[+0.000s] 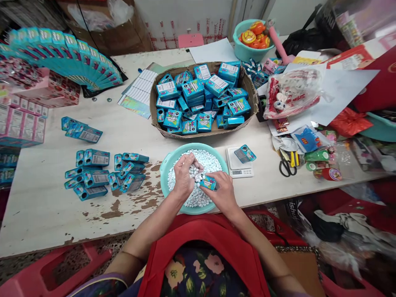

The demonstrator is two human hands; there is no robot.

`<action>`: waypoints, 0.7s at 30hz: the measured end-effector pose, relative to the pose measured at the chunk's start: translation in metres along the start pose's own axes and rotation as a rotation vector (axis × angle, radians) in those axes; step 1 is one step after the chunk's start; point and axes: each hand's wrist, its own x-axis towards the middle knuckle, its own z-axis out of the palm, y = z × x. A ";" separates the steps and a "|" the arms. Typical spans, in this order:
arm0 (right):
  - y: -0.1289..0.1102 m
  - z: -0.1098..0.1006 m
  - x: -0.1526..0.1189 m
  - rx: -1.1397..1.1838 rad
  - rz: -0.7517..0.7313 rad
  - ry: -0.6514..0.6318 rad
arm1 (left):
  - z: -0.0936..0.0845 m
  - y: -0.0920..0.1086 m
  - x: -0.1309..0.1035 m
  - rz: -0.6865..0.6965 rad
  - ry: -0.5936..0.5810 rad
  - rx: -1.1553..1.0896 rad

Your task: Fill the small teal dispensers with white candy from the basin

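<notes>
A turquoise basin full of small white candies sits at the table's front edge. Over its middle, my left hand is closed around a handful of the candies, beside the box in my other hand. My right hand grips a small blue candy box tilted just above the candies. To the right of the basin, another blue box rests on a white digital scale. Several blue boxes lie in groups on the left part of the table.
Behind the basin stands a cardboard tray heaped with blue boxes. Black-handled scissors, packets and a plastic bag lie at the right. A bowl of orange toys is at the back; pink boxes stand far left.
</notes>
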 end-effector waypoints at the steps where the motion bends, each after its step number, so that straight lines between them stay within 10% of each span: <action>1: -0.001 0.000 0.000 0.004 0.005 0.006 | 0.001 0.001 0.000 -0.005 -0.001 0.012; 21: 0.000 -0.004 0.014 0.023 0.020 0.030 | 0.008 0.001 0.002 0.030 -0.001 0.065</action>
